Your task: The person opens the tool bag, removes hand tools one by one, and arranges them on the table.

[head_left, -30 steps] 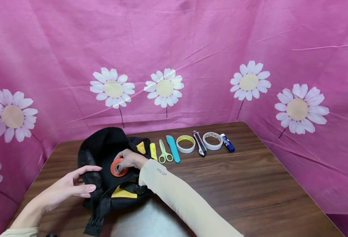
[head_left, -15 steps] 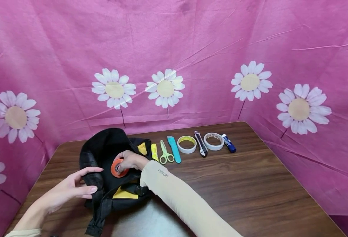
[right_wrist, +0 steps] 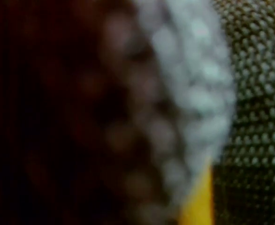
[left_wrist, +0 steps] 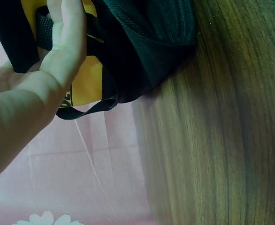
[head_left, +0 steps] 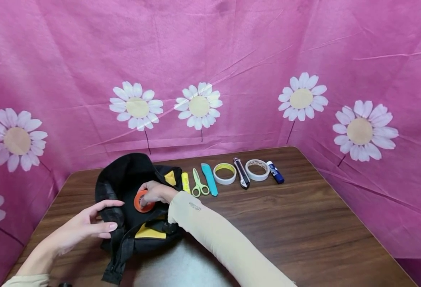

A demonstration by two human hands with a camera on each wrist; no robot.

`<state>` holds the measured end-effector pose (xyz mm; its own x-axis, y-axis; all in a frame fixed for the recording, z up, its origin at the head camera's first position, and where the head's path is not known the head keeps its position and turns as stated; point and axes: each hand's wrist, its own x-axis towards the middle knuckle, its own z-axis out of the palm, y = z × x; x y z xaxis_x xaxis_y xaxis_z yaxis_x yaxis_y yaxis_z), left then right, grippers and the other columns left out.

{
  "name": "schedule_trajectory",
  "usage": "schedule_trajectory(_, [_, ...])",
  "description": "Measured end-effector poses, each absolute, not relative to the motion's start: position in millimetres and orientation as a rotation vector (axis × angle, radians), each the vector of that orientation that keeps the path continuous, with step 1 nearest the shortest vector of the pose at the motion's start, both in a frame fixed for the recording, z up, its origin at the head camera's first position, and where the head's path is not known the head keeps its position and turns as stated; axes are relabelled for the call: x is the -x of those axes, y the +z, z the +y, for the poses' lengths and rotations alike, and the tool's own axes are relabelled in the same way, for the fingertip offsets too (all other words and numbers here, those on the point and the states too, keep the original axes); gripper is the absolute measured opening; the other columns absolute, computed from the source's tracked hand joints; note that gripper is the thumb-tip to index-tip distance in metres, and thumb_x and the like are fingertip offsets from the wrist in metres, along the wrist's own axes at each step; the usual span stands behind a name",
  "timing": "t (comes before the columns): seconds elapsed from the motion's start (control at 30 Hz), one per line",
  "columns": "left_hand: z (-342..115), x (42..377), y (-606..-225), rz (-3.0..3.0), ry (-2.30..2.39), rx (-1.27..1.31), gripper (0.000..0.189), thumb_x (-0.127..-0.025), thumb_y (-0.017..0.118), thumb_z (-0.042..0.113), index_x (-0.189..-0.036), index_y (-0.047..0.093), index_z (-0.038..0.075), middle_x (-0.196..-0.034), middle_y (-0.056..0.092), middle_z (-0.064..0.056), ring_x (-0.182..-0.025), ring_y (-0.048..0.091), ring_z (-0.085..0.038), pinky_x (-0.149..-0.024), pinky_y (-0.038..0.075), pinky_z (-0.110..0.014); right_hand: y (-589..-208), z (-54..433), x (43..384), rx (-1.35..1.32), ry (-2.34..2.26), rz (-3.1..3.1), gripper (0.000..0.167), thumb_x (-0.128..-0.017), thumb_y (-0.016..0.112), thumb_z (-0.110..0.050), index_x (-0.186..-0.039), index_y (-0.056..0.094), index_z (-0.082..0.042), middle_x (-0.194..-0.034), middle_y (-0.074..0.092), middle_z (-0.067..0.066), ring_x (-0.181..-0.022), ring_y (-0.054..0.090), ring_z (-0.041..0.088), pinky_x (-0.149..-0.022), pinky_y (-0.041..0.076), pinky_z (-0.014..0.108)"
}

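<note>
A black bag with yellow patches [head_left: 124, 165] lies with its mouth spread wide at the left of the table. My left hand [head_left: 83, 228] pinches the near left rim between thumb and fingers. In the left wrist view, that hand [left_wrist: 57, 58] is against the bag's dark mesh side [left_wrist: 168, 51]. Reaching into the bag, my right hand [head_left: 157, 192] holds an orange roll of tape [head_left: 137, 204], with fingertips through its centre hole. The right wrist view is blurred, showing only woven dark fabric [right_wrist: 259, 93] and a strip of yellow [right_wrist: 201, 201] up close.
Right of the bag runs a row: yellow glue stick [head_left: 185, 182], green scissors [head_left: 197, 180], turquoise cutter [head_left: 209, 180], tape roll with yellow core [head_left: 224, 182], dark utility knife [head_left: 241, 173], white tape roll [head_left: 257, 178], blue glue stick [head_left: 276, 173]. A pink flowered cloth [head_left: 246, 59] hangs behind the table.
The orange tape roll has tilted slightly in my right hand inside the bag. Both hands otherwise keep their places; the whole view shifts a little.
</note>
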<state>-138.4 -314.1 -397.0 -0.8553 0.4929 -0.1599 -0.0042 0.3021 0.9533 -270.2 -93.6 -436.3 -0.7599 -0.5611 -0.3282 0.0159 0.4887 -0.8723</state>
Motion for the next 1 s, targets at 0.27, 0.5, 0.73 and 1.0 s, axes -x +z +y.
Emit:
schedule_trajectory(0.27, [-318,138,-396,2.165,1.570,-0.444,0.051,-0.101,0.058,0.005,-0.146,0.047,0.026,-0.110,0.053,-0.021,-0.095,0.066,-0.024,-0.085,0.058,-0.043,-423,-93,269,0.600,-1.137,2.094,0.021,-0.085,0.075,0.008,-0.098,0.069,-0.007,-0.088,0.065,0.003,-0.075,0.060,0.014,-0.065,0.051,0.025])
schedule_trajectory(0.5, [-317,138,-393,2.188,1.541,-0.440,0.051,-0.101,0.059,0.006,-0.148,0.044,0.018,-0.104,0.053,-0.019,-0.092,0.065,-0.023,-0.084,0.058,-0.043,-381,-82,265,0.740,-1.110,1.962,0.023,-0.088,0.074,0.005,-0.104,0.069,-0.010,-0.091,0.067,0.003,-0.076,0.062,0.016,-0.064,0.053,0.027])
schedule_trajectory(0.73, [-317,139,-393,2.199,1.544,-0.439,0.051,-0.101,0.059,0.006,-0.148,0.043,0.014,-0.108,0.054,-0.020,-0.093,0.066,-0.024,-0.084,0.058,-0.041,-335,-64,264,0.851,-1.094,1.832,0.028,-0.089,0.075,0.001,-0.115,0.069,-0.007,-0.097,0.068,0.006,-0.081,0.067,0.017,-0.072,0.060,0.033])
schedule_trajectory(1.0, [-319,137,-392,2.191,1.545,-0.441,0.050,-0.101,0.059,0.006,-0.147,0.047,0.023,-0.106,0.053,-0.021,-0.096,0.066,-0.027,-0.084,0.058,-0.043,-302,-3,271,1.071,-1.108,1.774,0.034,-0.092,0.074,-0.002,-0.125,0.066,0.000,-0.100,0.070,0.009,-0.087,0.066,0.019,-0.082,0.058,0.036])
